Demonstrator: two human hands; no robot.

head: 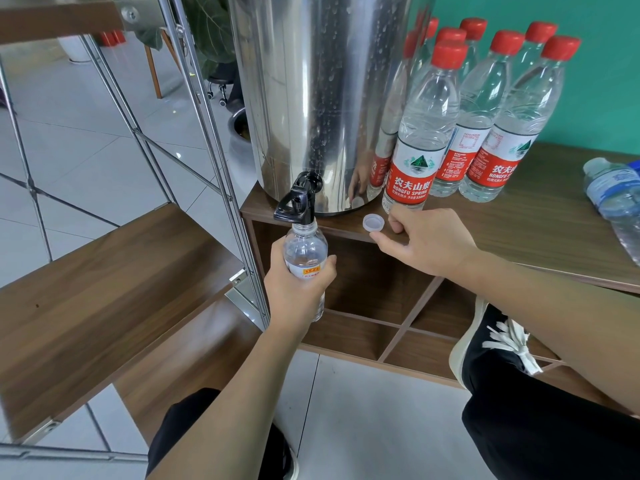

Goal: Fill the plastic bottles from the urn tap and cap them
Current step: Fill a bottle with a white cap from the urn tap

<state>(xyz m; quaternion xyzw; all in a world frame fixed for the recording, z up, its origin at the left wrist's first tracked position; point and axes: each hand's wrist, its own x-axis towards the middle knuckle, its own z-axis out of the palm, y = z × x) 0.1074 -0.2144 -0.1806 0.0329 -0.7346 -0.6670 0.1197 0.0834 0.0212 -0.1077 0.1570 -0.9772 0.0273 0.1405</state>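
Clear bottle (304, 258) stands upright, mouth up under the tap (298, 202), clasped by the left hand (298, 282); right hand (424, 242), fingers loose, touches the cap (373, 223) beside the tap.

wooden cabinet top (540, 216), steel urn (311, 98), red-capped bottles (485, 116), loose cap (373, 223)

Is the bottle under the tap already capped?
No, the bottle gripped by the left hand has an open neck under the tap; a white cap lies on the cabinet top by the right hand.
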